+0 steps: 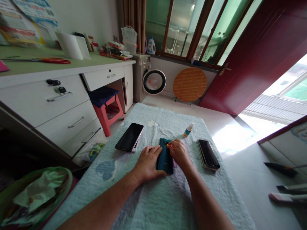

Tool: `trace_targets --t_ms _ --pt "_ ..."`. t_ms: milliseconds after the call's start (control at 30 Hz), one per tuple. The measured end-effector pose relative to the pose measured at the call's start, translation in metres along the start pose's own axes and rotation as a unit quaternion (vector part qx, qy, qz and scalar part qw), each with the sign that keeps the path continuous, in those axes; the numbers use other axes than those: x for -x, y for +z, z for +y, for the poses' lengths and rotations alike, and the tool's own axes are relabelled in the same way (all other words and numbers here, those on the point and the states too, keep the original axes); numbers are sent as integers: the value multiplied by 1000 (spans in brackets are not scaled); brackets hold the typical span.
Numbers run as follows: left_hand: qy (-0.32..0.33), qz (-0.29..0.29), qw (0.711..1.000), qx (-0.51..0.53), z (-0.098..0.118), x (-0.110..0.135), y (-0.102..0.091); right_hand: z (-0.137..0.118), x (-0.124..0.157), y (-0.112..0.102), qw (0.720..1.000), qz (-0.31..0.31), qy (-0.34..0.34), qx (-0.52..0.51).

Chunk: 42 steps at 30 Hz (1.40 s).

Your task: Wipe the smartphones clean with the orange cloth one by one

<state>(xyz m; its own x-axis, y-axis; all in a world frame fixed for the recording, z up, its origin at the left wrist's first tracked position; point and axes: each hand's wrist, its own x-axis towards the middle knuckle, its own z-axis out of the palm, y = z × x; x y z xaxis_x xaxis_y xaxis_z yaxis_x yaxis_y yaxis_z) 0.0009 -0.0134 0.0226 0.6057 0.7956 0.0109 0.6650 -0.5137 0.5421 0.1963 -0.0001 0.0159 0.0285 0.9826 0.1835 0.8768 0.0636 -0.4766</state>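
Steadying the teal phone (165, 162), back up on the quilted cloth (154, 204), with the left hand (147, 162), thumb and fingers apart along the phone's left side. Pinching a small orange object (168, 146) (mostly hidden) by the camera end with the right hand (178, 151), fingers clamped on it, near a small bottle (188, 130).

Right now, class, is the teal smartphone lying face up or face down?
Face down: the teal smartphone shows its back, with the camera module visible near its far end.
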Motion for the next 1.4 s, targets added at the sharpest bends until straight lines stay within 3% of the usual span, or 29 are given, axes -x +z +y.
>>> trace_targets --t_ms 167,333,500,733,1033,1233,1400 --pt "-2 5 1000 -7 1 -1 1 6 -10 6 998 44 30 14" --pt "0 9 1000 -4 0 0 1 6 -19 6 997 36 41 57" --pt "1 4 1000 2 0 -1 -1 -2 -31 5 993 -8 42 113" --pt "6 5 1000 -3 2 -1 -3 -26 -49 8 980 -99 -8 175" --pt "-9 0 1000 -13 4 -1 -2 -39 -62 12 972 -147 -46 180" --pt "-13 19 1000 -16 5 0 -1 -29 -55 7 975 -139 -44 167" --pt "-8 23 1000 -16 6 1 -2 -6 -44 0 987 -97 -1 127"
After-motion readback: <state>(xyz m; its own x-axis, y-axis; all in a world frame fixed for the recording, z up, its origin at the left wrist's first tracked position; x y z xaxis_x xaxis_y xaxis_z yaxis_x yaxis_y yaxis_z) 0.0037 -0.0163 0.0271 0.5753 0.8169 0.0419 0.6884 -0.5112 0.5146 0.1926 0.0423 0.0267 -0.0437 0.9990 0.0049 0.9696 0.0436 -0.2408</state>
